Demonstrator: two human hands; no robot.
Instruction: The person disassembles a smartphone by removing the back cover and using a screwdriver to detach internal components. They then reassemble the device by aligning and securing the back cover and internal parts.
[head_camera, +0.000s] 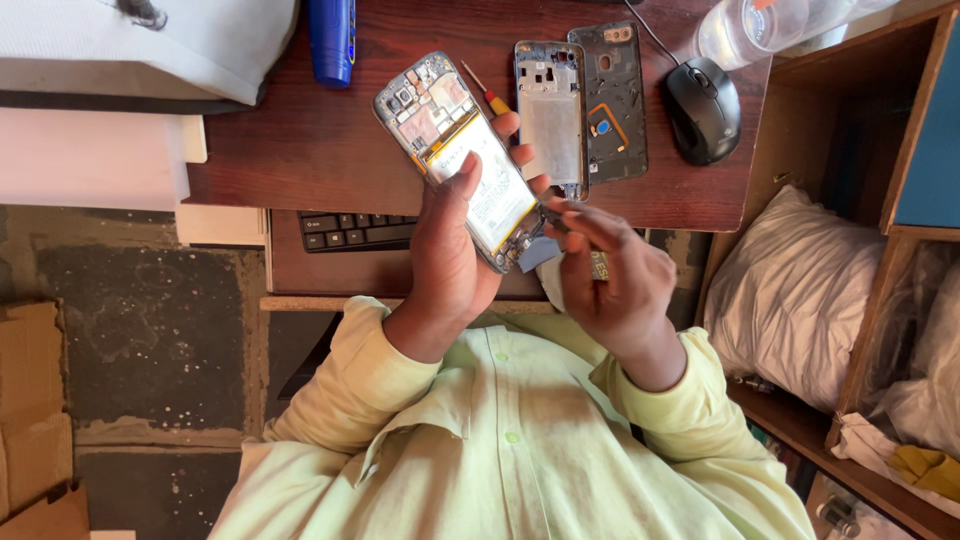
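My left hand (452, 250) holds an opened smartphone (455, 150) with its back off, showing the circuit board and a white battery; my thumb lies across the battery. My right hand (615, 270) pinches a thin metal tool (553, 218) whose tip touches the phone's lower edge, next to a small blue pick (537, 254). On the dark wooden desk (310, 150) past the phone lie a silver phone frame (550, 115), a dark back cover (613, 100) and a small red and yellow screwdriver (487, 95).
A black computer mouse (703, 108) sits at the desk's right, a clear plastic bottle (745, 28) beyond it. A blue cylinder (331, 40) stands at the top. A black keyboard (355, 230) rests on a pull-out shelf. Wooden shelves (880, 250) with wrapped bundles stand right.
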